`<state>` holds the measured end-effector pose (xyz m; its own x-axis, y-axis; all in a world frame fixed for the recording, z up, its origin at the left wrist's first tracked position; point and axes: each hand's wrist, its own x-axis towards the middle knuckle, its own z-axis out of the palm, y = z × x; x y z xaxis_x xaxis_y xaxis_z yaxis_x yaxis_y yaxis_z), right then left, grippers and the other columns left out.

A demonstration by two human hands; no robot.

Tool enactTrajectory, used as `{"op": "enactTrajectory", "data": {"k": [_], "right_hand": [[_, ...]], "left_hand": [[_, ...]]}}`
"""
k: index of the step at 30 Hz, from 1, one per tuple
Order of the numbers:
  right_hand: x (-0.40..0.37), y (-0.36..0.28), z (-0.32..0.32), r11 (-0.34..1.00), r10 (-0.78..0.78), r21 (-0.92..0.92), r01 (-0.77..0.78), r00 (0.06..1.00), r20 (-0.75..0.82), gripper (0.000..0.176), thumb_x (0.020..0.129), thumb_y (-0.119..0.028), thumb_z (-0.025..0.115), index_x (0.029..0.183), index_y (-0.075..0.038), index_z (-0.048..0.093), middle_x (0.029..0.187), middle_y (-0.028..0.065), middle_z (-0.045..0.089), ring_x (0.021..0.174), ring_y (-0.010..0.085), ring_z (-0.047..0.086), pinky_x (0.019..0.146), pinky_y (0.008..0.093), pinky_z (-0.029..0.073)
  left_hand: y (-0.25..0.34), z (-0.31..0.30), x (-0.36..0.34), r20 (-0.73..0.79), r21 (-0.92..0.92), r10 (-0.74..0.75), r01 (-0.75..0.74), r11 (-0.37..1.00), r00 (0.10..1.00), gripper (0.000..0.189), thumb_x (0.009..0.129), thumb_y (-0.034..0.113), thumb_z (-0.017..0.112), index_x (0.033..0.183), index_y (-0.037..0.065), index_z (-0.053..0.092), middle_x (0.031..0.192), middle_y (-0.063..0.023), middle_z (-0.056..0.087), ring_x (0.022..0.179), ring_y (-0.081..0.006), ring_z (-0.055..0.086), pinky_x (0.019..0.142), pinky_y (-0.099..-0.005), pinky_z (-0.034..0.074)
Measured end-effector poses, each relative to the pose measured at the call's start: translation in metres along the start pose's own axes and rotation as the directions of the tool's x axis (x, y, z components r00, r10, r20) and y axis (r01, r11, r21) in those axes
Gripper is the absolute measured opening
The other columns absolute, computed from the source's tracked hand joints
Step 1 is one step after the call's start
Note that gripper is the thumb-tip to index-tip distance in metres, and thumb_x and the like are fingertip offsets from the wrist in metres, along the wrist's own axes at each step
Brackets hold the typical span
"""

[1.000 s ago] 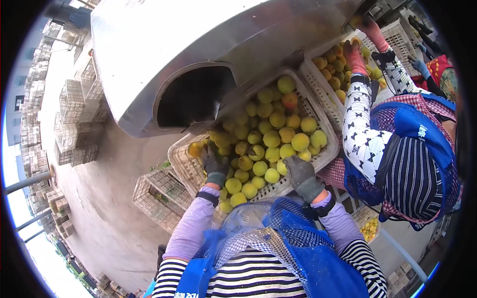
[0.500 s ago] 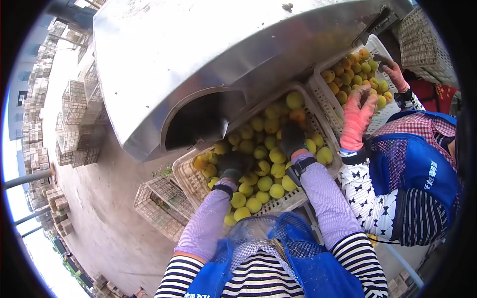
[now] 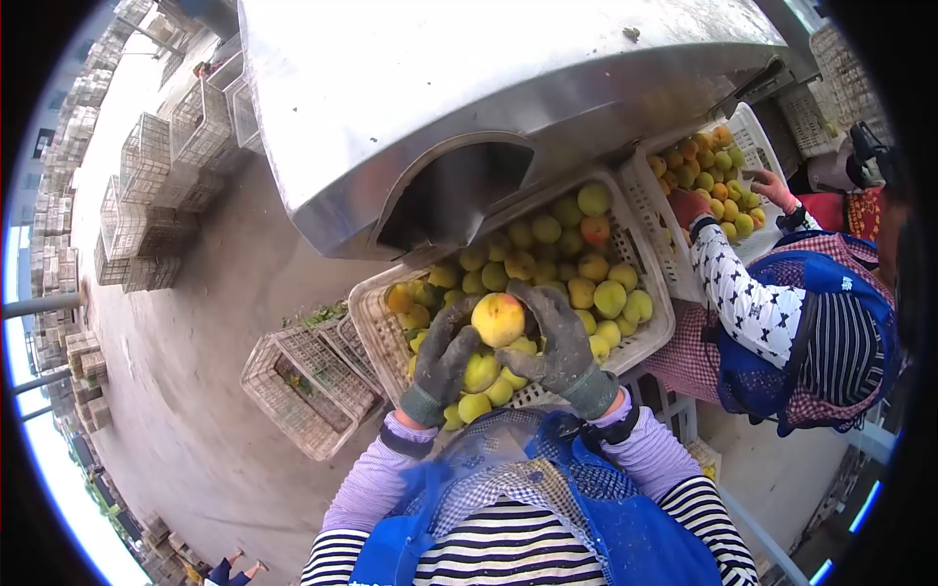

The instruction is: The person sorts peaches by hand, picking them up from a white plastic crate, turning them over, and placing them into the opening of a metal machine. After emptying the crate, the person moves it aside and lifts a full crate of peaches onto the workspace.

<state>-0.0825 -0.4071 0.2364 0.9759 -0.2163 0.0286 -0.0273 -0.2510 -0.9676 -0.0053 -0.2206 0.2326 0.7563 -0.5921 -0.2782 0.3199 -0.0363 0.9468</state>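
Note:
Between my two dark-gloved hands, above the fruit crate, is a yellow apricot (image 3: 498,319) with a red blush and a small dark mark. My left hand (image 3: 446,363) curves round its left side, thumb towards the middle. From the right, my right hand (image 3: 561,344) cups it with bent fingers. Beneath them stands a white plastic crate (image 3: 645,354) filled with green and yellow apricots (image 3: 611,299), a few blushed orange. Fruit directly under my palms is partly hidden.
A metal chute (image 3: 454,195) with a dark opening overhangs the crate. At right, a co-worker (image 3: 772,322) in pink gloves reaches into another fruit crate (image 3: 762,146). Mesh crates (image 3: 303,391) sit on the floor at left, with stacked crates (image 3: 147,225) beyond.
My hands have come up from among the fruit and together, now with a blushed apricot between them. The co-worker's nearer hand has moved down into their crate. The view has shifted somewhat.

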Motion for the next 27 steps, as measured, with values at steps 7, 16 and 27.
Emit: {"op": "enactTrajectory", "data": {"k": [7, 16, 27], "right_hand": [[0.005, -0.031, 0.004, 0.978, -0.176, -0.13, 0.164, 0.981, -0.084, 0.087, 0.065, -0.026, 0.091, 0.138, 0.001, 0.052, 0.125, 0.0185, 0.056, 0.114, 0.0332, 0.058, 0.095, 0.0411, 0.052], [0.064, -0.041, 0.027, 0.867, -0.35, -0.444, 0.226, 0.91, -0.22, 0.076, 0.065, -0.032, 0.087, 0.129, -0.001, 0.058, 0.111, 0.0185, 0.061, 0.1, 0.0356, 0.063, 0.083, 0.0432, 0.055], [0.186, 0.034, 0.047, 0.672, -0.376, -0.712, 0.204, 0.922, -0.091, 0.06, 0.074, -0.039, 0.084, 0.118, -0.005, 0.061, 0.105, 0.016, 0.066, 0.084, 0.0354, 0.065, 0.07, 0.0456, 0.053]], "left_hand": [[0.029, -0.001, -0.008, 0.015, -0.092, 0.038, -0.037, 0.995, 0.999, 0.066, 0.086, 0.02, 0.075, 0.141, -0.002, 0.047, 0.129, -0.0126, 0.057, 0.121, -0.0236, 0.055, 0.105, -0.0367, 0.044], [0.057, -0.005, 0.001, -0.219, -0.003, 0.191, -0.196, 0.981, 0.957, 0.043, 0.097, 0.015, 0.06, 0.135, -0.002, 0.051, 0.128, -0.0159, 0.058, 0.113, -0.0243, 0.059, 0.097, -0.0379, 0.05], [0.02, -0.023, 0.018, -0.289, -0.486, -0.135, -0.024, 0.874, 0.948, 0.038, 0.104, 0.026, 0.051, 0.135, 0.005, 0.053, 0.117, -0.011, 0.063, 0.105, -0.0217, 0.064, 0.091, -0.0353, 0.056]]}}
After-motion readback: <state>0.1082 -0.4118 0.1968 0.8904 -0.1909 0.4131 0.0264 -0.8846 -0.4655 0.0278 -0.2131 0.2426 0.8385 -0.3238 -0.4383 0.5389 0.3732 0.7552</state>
